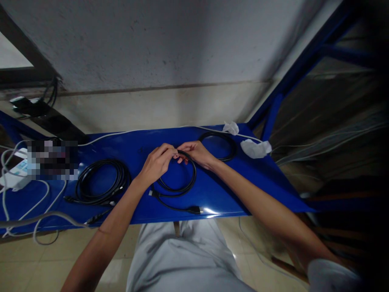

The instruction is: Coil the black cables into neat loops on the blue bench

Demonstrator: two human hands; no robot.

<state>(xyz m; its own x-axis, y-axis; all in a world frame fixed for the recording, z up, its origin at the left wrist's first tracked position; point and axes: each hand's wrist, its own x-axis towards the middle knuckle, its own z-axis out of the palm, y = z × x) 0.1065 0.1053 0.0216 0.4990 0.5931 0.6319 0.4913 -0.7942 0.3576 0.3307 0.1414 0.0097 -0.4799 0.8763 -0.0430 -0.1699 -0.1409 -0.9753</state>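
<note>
Both my hands meet at the top of a coiled black HDMI cable [194, 178] over the blue table [219, 190]. My left hand [159, 161] is closed, its fingers pinching the coil's upper left. My right hand [196, 154] grips the same coil from the right, thumb and fingers around the strands. The cable's two plugs lie free below the loop: one plug [152, 193] at the left, the other plug [195, 209] near the table's front edge. The fingertips partly hide the strands between my hands.
A larger black cable coil [101, 178] lies left, and another black coil [226, 154] behind my right hand. Crumpled white wrappings [255, 149] sit at right. A white power strip [16, 176] with tangled white cords is far left. A wall [170, 107] stands behind.
</note>
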